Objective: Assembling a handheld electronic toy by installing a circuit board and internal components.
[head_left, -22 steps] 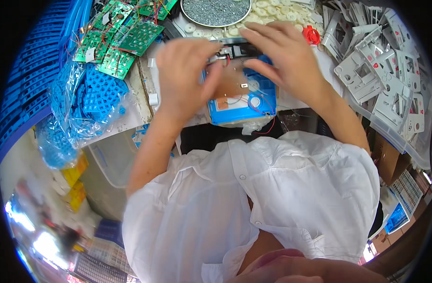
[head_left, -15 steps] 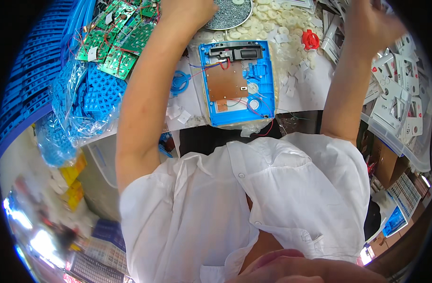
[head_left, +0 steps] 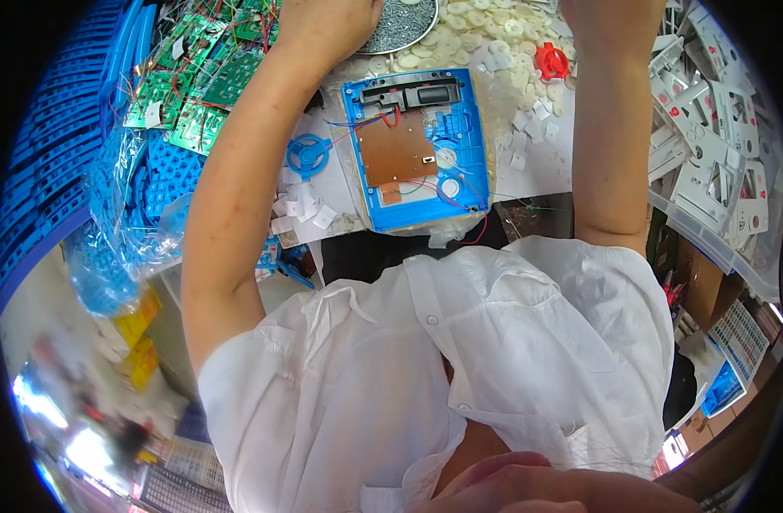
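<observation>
At the far edge of the view my left hand (head_left: 333, 27) is beside a round metal dish (head_left: 401, 26) of small silvery screws; its fingers run out of the picture. My right hand (head_left: 612, 24) reaches over the far right of the bench, past a red plastic ring-shaped part (head_left: 551, 61), its fingers also cut off by the top edge. Between my forearms lies an open blue plastic housing (head_left: 477, 162). Inside it are a brown circuit board (head_left: 398, 150), a black part (head_left: 430, 92) along the far side, and thin red and blue wires. Neither hand touches the housing.
Green circuit boards (head_left: 229, 77) and bagged blue keypad parts (head_left: 165, 175) are heaped at left. A blue wheel-shaped part (head_left: 308, 155) lies beside the housing. Cream plastic discs (head_left: 485, 30) spread behind it. White panels (head_left: 708, 162) fill a clear bin at right.
My right hand has moved left and farther away, partly out of view. My left arm has shifted slightly left. The bench items appear shifted a little left with the view.
</observation>
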`<state>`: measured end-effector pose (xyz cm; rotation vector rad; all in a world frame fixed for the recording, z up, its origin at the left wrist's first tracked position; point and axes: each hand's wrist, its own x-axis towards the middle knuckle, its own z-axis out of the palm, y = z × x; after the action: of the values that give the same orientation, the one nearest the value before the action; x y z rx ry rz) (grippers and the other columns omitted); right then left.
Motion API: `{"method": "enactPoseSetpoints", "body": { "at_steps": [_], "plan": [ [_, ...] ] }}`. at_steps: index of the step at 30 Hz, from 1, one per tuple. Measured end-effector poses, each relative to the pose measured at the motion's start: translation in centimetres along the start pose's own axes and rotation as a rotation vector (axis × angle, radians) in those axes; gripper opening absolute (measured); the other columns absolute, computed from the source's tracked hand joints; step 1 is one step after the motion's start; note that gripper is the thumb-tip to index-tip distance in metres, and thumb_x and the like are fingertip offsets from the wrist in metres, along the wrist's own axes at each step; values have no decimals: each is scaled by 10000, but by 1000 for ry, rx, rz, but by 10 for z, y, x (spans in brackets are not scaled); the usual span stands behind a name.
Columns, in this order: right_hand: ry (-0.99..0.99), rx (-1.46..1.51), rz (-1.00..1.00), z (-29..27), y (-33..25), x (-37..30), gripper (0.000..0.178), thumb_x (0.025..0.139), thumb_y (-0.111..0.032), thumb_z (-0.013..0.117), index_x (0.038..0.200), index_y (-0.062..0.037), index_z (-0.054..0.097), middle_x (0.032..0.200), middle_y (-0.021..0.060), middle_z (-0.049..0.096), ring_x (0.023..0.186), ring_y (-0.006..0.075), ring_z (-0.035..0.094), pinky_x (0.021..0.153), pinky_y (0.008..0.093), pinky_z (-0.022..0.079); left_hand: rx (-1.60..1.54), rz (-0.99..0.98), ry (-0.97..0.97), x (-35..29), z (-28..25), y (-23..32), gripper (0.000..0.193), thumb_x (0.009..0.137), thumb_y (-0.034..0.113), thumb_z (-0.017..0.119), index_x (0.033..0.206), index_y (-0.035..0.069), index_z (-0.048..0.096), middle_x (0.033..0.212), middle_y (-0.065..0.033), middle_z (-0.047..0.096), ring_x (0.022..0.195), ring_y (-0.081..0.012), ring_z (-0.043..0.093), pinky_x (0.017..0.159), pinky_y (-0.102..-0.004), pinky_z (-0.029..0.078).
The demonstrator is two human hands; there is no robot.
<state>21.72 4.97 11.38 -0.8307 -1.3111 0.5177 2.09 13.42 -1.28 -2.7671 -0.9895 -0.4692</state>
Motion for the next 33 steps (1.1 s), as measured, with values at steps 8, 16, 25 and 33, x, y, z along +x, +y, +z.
{"method": "enactPoseSetpoints", "body": {
  "at_steps": [8,16,25,33],
  "plan": [
    [84,165,250,1,-30,-42,328,964,-163,642,1204,21,514,752,88,635,614,163,603,617,289,508,-361,7,38,2,-48,20,228,864,306,680,753,111,720,786,-116,726,799,-314,674,894,-517,387],
    [-187,627,221,4,-48,-70,492,937,-368,756,1188,-39,489,646,55,533,531,173,512,554,341,453,-867,22,104,-69,-62,88,45,845,185,763,889,174,762,811,33,703,844,-192,651,958,-480,344],
    [-107,684,293,11,-37,-92,512,902,-384,806,1122,-55,482,665,60,521,576,169,498,585,338,434,-878,-54,111,-73,-65,86,95,798,207,810,865,167,757,791,49,680,844,-171,630,958,-456,332],
    [-98,545,200,8,6,-84,286,910,-90,673,1081,-29,452,633,73,511,503,160,488,508,322,443,-510,-102,176,-75,-61,78,240,795,304,837,988,187,753,968,44,700,963,-180,613,1010,-508,285]
  ]
}}
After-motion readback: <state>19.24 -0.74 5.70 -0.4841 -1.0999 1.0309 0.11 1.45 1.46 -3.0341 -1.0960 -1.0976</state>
